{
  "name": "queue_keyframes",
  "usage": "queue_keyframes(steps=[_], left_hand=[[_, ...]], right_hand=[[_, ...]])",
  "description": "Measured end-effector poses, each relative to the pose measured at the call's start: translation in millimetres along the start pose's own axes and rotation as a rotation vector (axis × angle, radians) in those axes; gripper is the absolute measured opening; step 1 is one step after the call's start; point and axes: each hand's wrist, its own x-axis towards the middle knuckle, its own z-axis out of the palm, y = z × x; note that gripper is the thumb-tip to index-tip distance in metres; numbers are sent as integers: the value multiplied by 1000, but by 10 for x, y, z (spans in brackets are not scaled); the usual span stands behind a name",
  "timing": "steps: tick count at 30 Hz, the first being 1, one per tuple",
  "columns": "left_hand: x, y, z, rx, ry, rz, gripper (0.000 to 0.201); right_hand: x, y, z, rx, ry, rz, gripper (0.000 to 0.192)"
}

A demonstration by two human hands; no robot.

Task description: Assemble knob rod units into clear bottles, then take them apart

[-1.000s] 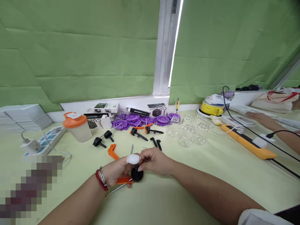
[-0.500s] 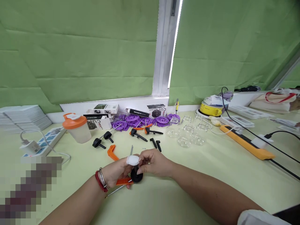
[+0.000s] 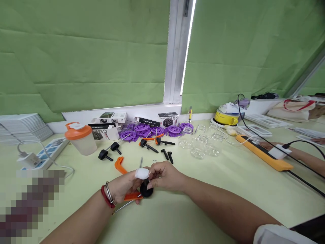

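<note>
The pale green surface (image 3: pixel 228 189) fills the lower view, with green blinds behind it. A long orange and black power strip (image 3: pixel 261 153) lies at the right, where another person's forearm (image 3: pixel 302 156) rests well apart from the work. A translucent shaker bottle with an orange lid (image 3: pixel 79 138) stands at the left, near a white socket board (image 3: pixel 44 155). Along the back edge lie printed cardboard boxes (image 3: pixel 106 126), a heap of purple plastic wheels (image 3: pixel 152 129) and a cluster of clear glass jars (image 3: pixel 203 145). Loose black knobs with pins (image 3: pixel 108 153) and a spare orange plastic bracket (image 3: pixel 119 165) lie just ahead of the hands.

The left hand (image 3: pixel 124 188), one finger capped with a white bandage, has its fingers closed around a flat orange plastic piece (image 3: pixel 132 196) with a thin metal rod (image 3: pixel 124 205) running out beneath it. The right hand (image 3: pixel 166 176) has its fingers pinched together on a round black plastic knob (image 3: pixel 146 190), held just above the surface against the orange piece.

The risk here seems to be slippage: the bandaged finger likely grips poorly, so the knob could twist off line, pop free and roll among the loose parts, or the rod could slide out.
</note>
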Motion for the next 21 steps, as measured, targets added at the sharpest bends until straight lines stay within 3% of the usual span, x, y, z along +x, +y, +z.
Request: queue_keyframes(steps=[8, 21], left_hand=[[-12, 6, 16, -12, -11, 22, 35], [-18, 38, 34, -3, -9, -8, 42]], right_hand=[[-11, -18, 21, 28, -1, 9, 39], [4, 66, 18, 91, -16, 8, 37]])
